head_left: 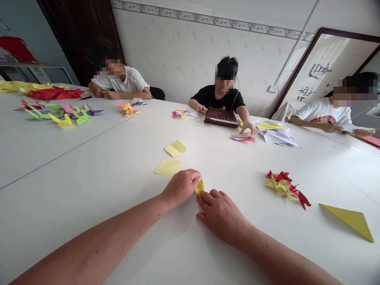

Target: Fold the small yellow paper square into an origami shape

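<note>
Folded yellow paper (200, 187) pinched by curled left hand (181, 187), open right hand (221, 215) touching its tip

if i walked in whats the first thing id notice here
The bright paper cranes catch the eye first, clustered at the far left of the white table. A red and yellow heap of cranes sits nearer, on the right. In front, the left hand pinches a small folded yellow paper, with the right hand beside it.
</note>
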Demonstrator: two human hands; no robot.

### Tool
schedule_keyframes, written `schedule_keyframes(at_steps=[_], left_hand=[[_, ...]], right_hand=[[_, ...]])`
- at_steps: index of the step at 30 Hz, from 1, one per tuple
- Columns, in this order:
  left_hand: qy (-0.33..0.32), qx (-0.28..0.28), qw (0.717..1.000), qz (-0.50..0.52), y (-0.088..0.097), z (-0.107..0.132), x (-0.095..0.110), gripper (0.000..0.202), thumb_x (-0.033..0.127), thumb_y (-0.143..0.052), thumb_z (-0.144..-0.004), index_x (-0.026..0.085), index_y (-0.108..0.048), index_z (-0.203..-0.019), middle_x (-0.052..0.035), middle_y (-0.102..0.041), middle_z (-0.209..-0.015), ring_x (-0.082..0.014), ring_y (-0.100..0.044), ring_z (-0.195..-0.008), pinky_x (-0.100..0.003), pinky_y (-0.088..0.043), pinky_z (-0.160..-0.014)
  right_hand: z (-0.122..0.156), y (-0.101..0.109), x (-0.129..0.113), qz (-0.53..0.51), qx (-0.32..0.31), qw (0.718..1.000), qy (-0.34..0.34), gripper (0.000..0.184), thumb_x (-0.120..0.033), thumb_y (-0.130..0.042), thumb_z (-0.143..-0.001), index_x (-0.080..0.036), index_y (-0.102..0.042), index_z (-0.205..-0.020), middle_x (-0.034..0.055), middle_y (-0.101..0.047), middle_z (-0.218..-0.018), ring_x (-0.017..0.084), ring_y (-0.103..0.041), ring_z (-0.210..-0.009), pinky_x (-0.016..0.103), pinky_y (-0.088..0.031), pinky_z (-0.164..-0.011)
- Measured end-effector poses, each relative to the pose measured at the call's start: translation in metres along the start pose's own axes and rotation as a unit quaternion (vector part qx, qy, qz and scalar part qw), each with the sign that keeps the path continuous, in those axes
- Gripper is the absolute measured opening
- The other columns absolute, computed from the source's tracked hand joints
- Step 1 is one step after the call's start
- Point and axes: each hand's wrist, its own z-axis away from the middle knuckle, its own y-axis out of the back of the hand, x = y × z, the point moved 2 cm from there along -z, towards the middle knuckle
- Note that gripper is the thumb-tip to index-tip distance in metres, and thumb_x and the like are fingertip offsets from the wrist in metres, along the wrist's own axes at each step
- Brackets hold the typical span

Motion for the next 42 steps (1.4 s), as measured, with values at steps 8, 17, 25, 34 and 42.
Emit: schedule_keyframes(at_steps=[8, 17, 25, 34, 42], left_hand=[[0.006, -0.017, 1.000, 0.016, -0.0016, 0.0013, 0.0019, 0.014, 0.013, -0.047, -0.073, 0.020, -0.057, -0.066, 0.0029, -0.061, -0.075, -0.0122, -0.054, -0.064, -0.023, -0.040, -0.055], [0.000, -0.018, 0.999, 0.031, -0.0032, -0.0022, -0.0029, 0.025, 0.020, -0.044, -0.085, 0.020, -0.063, -0.069, -0.0002, -0.066, -0.077, -0.0144, -0.059, -0.068, -0.025, -0.045, -0.060], [0.011, 0.001, 0.999, 0.042, -0.0014, -0.0008, -0.0043, 0.028, 0.019, -0.040, -0.087, 0.020, -0.068, -0.083, -0.0011, -0.071, -0.084, -0.0165, -0.064, -0.078, -0.026, -0.049, -0.065], [0.021, 0.005, 0.999, 0.043, -0.0012, 0.0009, -0.0039, 0.026, 0.017, -0.044, -0.082, 0.020, -0.069, -0.089, 0.0011, -0.068, -0.073, -0.0151, -0.061, -0.065, -0.025, -0.047, -0.058], [0.014, -0.008, 0.999, 0.032, -0.0049, 0.0022, -0.0054, 0.028, 0.010, -0.045, -0.072, 0.022, -0.067, -0.084, 0.0002, -0.069, -0.089, -0.0150, -0.061, -0.074, -0.024, -0.046, -0.061]], right_hand=[[0.0008, -0.0012, -0.0011, 0.008, 0.011, 1.000, 0.003, 0.021, -0.028, -0.056, -0.092, -0.014, -0.061, -0.107, 0.0071, -0.063, -0.096, 0.020, -0.052, -0.077, 0.035, -0.045, -0.067], [0.0014, -0.0012, -0.0014, 0.010, -0.002, 1.000, 0.005, 0.023, -0.028, -0.054, -0.093, -0.014, -0.061, -0.109, 0.0081, -0.063, -0.098, 0.020, -0.052, -0.078, 0.035, -0.045, -0.068], [0.0018, 0.0005, -0.0025, -0.001, -0.007, 1.000, -0.001, 0.019, -0.026, -0.053, -0.093, -0.014, -0.062, -0.105, 0.0065, -0.063, -0.095, 0.020, -0.052, -0.077, 0.034, -0.044, -0.067], [0.0023, -0.0006, -0.0017, 0.014, -0.007, 1.000, 0.008, 0.022, -0.028, -0.052, -0.093, -0.014, -0.061, -0.108, 0.0068, -0.062, -0.098, 0.020, -0.051, -0.077, 0.035, -0.044, -0.066], [0.0022, -0.0027, -0.0021, 0.022, 0.001, 1.000, 0.010, 0.025, -0.028, -0.052, -0.094, -0.013, -0.060, -0.112, 0.0081, -0.063, -0.102, 0.021, -0.051, -0.078, 0.035, -0.045, -0.067]])
